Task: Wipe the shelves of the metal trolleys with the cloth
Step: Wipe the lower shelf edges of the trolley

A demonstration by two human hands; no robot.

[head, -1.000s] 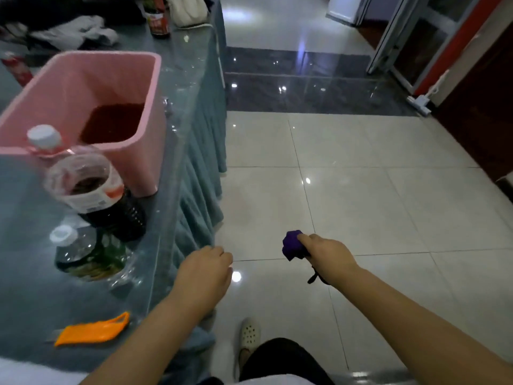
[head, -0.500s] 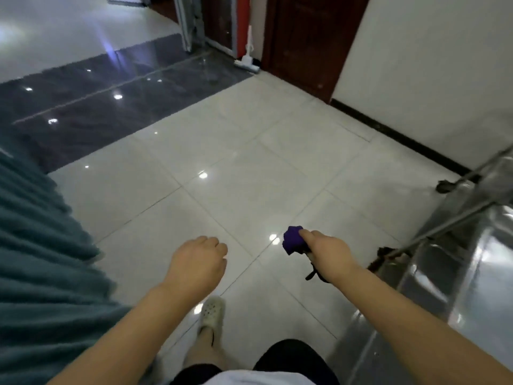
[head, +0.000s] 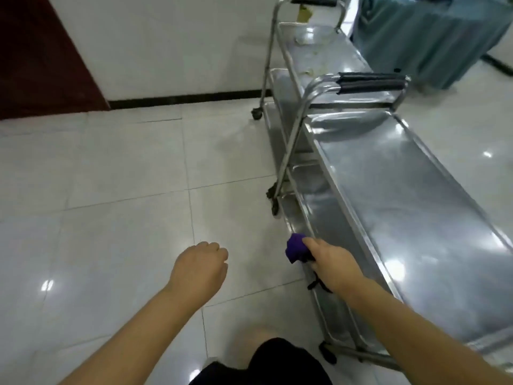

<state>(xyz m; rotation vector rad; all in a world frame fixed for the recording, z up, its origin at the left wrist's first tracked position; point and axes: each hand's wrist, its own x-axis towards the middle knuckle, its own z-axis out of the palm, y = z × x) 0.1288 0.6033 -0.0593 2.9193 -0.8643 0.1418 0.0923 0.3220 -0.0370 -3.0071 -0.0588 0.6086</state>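
One pale tiled floor point(head: 111, 190) fills most of the view. Two metal trolleys stand end to end at the right: the near trolley point(head: 416, 204), with its bare top shelf above lower shelves, and the far trolley point(head: 319, 51) by the white wall. Two black-padded handle bars point(head: 372, 81) lie side by side where they meet. One teal drape point(head: 430, 37) hangs beyond, and one dark red door point(head: 36, 56) stands at upper left.

There are two hands. The left hand point(head: 198, 269) hangs loosely curled, its grip holding nothing. The right hand point(head: 333, 266) has its grip closed round the one purple cloth point(head: 296, 247), bunched beside the near trolley's lower shelf rim; whether they touch is unclear.

Half a second earlier only a trolley corner showed at the right and the drape hung at the left. The hands' poses are unchanged.
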